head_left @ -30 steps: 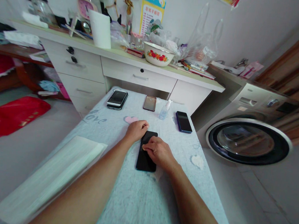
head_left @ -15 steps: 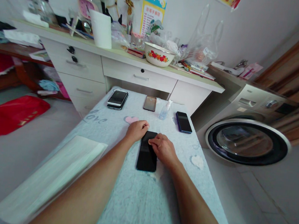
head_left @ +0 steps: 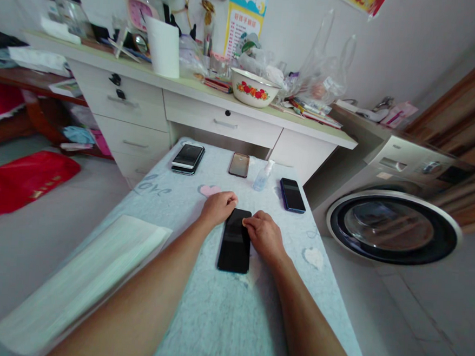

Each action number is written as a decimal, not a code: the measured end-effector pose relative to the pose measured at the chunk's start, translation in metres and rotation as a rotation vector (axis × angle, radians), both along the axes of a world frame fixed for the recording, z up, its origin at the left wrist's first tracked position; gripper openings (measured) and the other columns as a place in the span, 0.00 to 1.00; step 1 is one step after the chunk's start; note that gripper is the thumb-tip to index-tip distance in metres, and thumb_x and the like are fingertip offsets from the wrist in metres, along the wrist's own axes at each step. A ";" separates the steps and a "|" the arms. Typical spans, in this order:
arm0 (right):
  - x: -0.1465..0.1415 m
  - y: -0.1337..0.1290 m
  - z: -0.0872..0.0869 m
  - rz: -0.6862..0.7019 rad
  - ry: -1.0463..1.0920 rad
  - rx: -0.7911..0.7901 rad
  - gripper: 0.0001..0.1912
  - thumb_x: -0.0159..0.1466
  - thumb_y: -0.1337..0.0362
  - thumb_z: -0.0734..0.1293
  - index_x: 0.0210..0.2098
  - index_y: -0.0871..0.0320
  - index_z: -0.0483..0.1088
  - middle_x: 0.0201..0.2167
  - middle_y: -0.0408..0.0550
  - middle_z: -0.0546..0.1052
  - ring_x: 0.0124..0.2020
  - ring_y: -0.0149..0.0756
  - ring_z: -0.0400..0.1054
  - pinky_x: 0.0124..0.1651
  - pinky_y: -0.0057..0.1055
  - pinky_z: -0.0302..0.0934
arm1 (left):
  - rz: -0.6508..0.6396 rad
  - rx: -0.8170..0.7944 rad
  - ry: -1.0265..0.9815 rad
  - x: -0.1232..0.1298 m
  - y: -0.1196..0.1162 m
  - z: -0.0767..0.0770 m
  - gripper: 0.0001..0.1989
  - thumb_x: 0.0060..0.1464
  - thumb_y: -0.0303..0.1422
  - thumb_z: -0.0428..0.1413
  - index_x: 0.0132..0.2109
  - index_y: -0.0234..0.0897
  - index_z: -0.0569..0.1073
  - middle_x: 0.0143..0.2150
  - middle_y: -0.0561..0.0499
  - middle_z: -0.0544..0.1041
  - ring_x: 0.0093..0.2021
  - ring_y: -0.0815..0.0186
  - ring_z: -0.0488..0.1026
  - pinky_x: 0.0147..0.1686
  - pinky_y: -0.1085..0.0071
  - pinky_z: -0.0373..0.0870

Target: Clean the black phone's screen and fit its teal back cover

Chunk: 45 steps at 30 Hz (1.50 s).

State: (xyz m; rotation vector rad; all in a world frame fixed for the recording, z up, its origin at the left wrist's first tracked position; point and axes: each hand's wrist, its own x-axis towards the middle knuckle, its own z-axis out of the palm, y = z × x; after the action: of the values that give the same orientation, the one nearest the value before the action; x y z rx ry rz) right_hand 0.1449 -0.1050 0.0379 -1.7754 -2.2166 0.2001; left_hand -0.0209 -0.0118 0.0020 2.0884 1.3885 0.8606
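Just left of the right hand (head_left: 265, 235), a black phone (head_left: 233, 249) is lying flat. Fingertips there are pinched together at its edge. Left hand (head_left: 218, 207) is curled by the far end, can't tell if it's gripping. Spray bottle (head_left: 262, 178) sits further out, past both hands.

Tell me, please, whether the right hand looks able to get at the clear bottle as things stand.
Probably yes: the clear bottle stands beyond the right hand, with only patterned cloth showing between them.
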 end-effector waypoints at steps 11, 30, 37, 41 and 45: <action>0.000 -0.001 -0.001 -0.001 -0.004 0.018 0.12 0.69 0.63 0.61 0.40 0.51 0.78 0.38 0.47 0.74 0.43 0.35 0.67 0.42 0.27 0.58 | -0.002 -0.004 -0.012 0.000 0.000 -0.001 0.10 0.54 0.32 0.49 0.34 0.40 0.75 0.31 0.52 0.79 0.33 0.65 0.74 0.34 0.72 0.65; -0.017 -0.011 0.005 0.199 -0.017 -0.034 0.12 0.68 0.62 0.62 0.42 0.49 0.78 0.40 0.46 0.75 0.41 0.35 0.67 0.39 0.28 0.60 | 0.000 0.000 -0.001 0.000 0.000 -0.002 0.10 0.54 0.33 0.49 0.35 0.40 0.75 0.32 0.52 0.79 0.34 0.65 0.74 0.33 0.72 0.64; -0.019 -0.011 0.002 0.241 0.014 -0.030 0.12 0.67 0.63 0.63 0.43 0.49 0.78 0.40 0.45 0.75 0.41 0.35 0.67 0.40 0.27 0.60 | 0.004 0.005 -0.002 0.000 0.000 -0.002 0.10 0.54 0.33 0.49 0.35 0.39 0.76 0.31 0.52 0.79 0.33 0.65 0.74 0.32 0.71 0.64; -0.015 -0.008 -0.004 0.184 0.052 -0.008 0.12 0.67 0.64 0.63 0.43 0.49 0.78 0.40 0.45 0.75 0.42 0.35 0.67 0.42 0.27 0.60 | 0.002 -0.005 -0.002 0.001 0.000 -0.001 0.10 0.54 0.33 0.49 0.34 0.40 0.75 0.31 0.52 0.79 0.33 0.65 0.74 0.32 0.72 0.64; -0.012 -0.004 -0.005 0.132 0.066 0.003 0.12 0.67 0.64 0.62 0.42 0.51 0.78 0.39 0.46 0.75 0.42 0.36 0.67 0.43 0.28 0.60 | -0.003 -0.006 -0.009 0.000 0.000 -0.002 0.10 0.54 0.33 0.50 0.34 0.40 0.75 0.31 0.52 0.79 0.33 0.65 0.74 0.33 0.72 0.64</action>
State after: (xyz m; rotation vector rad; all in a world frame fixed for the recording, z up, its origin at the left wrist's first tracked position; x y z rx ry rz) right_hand 0.1332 -0.1090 0.0331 -1.5976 -2.2869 0.2804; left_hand -0.0207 -0.0115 0.0002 2.0796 1.3813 0.8623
